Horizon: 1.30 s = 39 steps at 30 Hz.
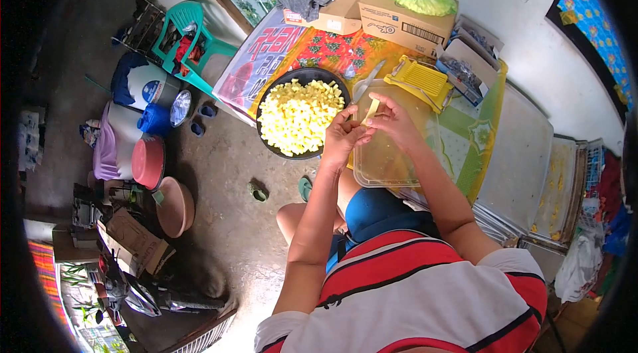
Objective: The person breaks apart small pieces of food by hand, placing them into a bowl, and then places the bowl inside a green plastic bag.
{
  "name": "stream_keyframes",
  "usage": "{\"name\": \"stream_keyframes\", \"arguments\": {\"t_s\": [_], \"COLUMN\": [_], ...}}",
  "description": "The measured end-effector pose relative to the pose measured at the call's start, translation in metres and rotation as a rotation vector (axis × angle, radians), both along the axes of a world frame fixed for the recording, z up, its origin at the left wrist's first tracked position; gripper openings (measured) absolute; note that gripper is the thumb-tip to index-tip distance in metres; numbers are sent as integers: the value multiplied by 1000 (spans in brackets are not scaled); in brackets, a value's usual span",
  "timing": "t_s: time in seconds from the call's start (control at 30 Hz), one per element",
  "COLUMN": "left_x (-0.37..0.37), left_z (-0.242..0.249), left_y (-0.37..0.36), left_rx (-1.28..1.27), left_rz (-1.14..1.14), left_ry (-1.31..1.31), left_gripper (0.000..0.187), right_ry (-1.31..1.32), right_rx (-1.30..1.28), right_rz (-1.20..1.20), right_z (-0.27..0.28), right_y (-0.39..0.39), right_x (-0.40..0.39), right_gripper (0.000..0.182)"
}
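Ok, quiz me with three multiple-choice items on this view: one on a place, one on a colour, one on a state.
1. Where does the black bowl of yellow cubes sit relative to the clear plastic container?
A. on the picture's left of it
B. inside it
C. stacked on top of it

2. What colour is the slotted cutter lying beyond the hands?
A. red
B. yellow
C. blue

3. What are the left hand and right hand doing?
A. resting flat on the table
B. both lifting the bowl
C. together pinching a pale yellow strip above the container

Answers: 1 A, the bowl stands beside the container, toward the picture's left. 2 B, its frame and grid are yellow. 3 C, the fingertips of both meet on the strip over the container.
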<state>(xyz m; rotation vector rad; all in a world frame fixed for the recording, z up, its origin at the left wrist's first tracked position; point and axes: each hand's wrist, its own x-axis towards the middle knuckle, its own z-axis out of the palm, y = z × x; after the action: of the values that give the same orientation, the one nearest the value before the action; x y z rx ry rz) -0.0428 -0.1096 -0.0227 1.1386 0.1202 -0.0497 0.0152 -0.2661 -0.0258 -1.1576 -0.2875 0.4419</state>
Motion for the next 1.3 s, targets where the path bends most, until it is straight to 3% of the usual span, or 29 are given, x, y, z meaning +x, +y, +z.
{"name": "stream_keyframes", "arguments": {"t_s": [0.8,1.0,1.1,1.2,1.3], "left_x": [-6,-4,-1,0,5], "left_z": [11,9,2,-7,-19], "left_y": [6,5,6,5,13], "left_rx": [94,-72,-304,-351,-442], "left_rz": [-19,-41,-57,-11,80], "left_ry": [-29,28,124,158,185], "left_gripper": [54,48,41,33,26], "right_ry": [37,104,-26,-115,-167], "right_rx": [28,79,16,-39,94], "right_rz": [-12,-41,-128,-91,-17], "right_z": [-4,-9,-4,-12,-22], "right_y": [8,6,14,22,37], "right_x": [-3,-1,-1,3,13], "right_gripper": [56,55,58,55,53]}}
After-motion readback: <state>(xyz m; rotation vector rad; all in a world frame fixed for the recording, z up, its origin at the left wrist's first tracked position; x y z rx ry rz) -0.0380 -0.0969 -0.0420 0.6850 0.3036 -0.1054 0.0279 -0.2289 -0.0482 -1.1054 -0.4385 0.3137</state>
